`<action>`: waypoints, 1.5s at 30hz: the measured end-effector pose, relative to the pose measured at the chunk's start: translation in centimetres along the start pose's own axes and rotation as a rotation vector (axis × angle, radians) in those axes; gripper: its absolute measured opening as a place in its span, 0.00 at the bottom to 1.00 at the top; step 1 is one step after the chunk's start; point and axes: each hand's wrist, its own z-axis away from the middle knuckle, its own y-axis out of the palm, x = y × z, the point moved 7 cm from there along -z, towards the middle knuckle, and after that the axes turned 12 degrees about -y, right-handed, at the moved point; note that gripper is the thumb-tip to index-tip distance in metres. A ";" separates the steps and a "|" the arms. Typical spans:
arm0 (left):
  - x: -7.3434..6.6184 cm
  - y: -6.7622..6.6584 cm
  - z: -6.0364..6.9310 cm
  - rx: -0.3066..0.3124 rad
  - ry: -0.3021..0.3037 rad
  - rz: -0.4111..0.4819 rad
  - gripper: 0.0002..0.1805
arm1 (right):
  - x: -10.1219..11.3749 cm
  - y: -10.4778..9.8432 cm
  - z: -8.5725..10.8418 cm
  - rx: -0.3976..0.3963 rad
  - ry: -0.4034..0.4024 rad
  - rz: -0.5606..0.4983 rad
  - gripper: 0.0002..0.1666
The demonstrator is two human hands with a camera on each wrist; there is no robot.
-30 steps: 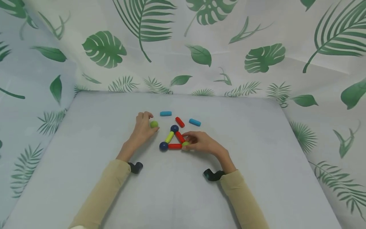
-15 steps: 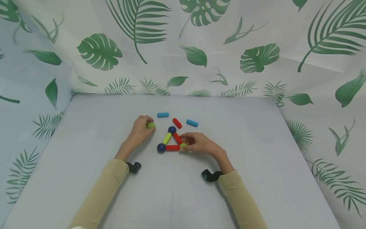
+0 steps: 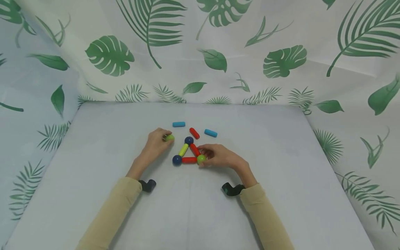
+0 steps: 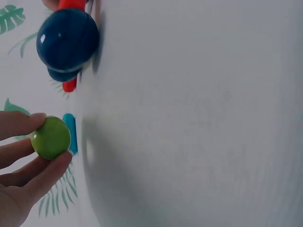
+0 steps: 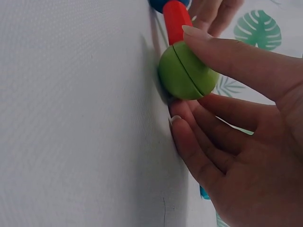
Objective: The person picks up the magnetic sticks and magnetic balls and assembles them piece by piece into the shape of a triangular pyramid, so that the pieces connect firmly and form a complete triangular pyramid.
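Note:
My left hand (image 3: 155,143) pinches a loose green ball (image 4: 52,137) between thumb and fingertips, left of a small triangle of balls and rods. Dark blue balls sit at the triangle's top corner (image 3: 189,140) and left corner (image 3: 177,159); a second green ball (image 5: 185,71) forms its right corner. One yellow rod (image 3: 183,149) and two red rods, the bottom one (image 3: 189,160) and the right one (image 3: 195,149), join these corners. My right hand (image 3: 220,156) holds the corner green ball, thumb on its near side and fingers curled behind, partly hidden in the head view.
Behind the triangle lie a loose red rod (image 3: 194,133) and two blue rods, one at left (image 3: 178,124) and one at right (image 3: 210,133). A leaf-patterned cloth (image 3: 175,80) stands behind the white table (image 3: 187,215).
The left hand and its green ball have come slightly closer to the triangle. The right thumb has shifted, so more of the corner green ball shows. The triangle keeps its shape.

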 end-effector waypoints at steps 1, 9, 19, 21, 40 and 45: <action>-0.2 0.1 0.2 0.007 0.004 0.010 0.20 | 0.0 0.0 0.0 0.001 0.000 0.000 0.39; -1.9 0.5 1.4 0.053 0.031 0.063 0.20 | -0.1 -0.1 -0.1 0.005 -0.009 0.016 0.40; -1.8 1.0 1.5 0.069 0.014 0.040 0.19 | -0.2 0.0 0.0 -0.001 -0.011 0.011 0.39; -1.5 1.2 1.3 0.072 0.007 0.022 0.19 | -0.2 0.1 0.1 -0.001 -0.011 0.005 0.39; -2.7 -0.7 -3.8 0.162 0.019 -0.119 0.20 | 0.1 -0.1 0.2 -0.005 -0.003 -0.015 0.40; -3.5 -0.1 -6.3 0.210 0.079 -0.214 0.21 | -0.2 0.0 0.2 -0.002 -0.003 -0.017 0.40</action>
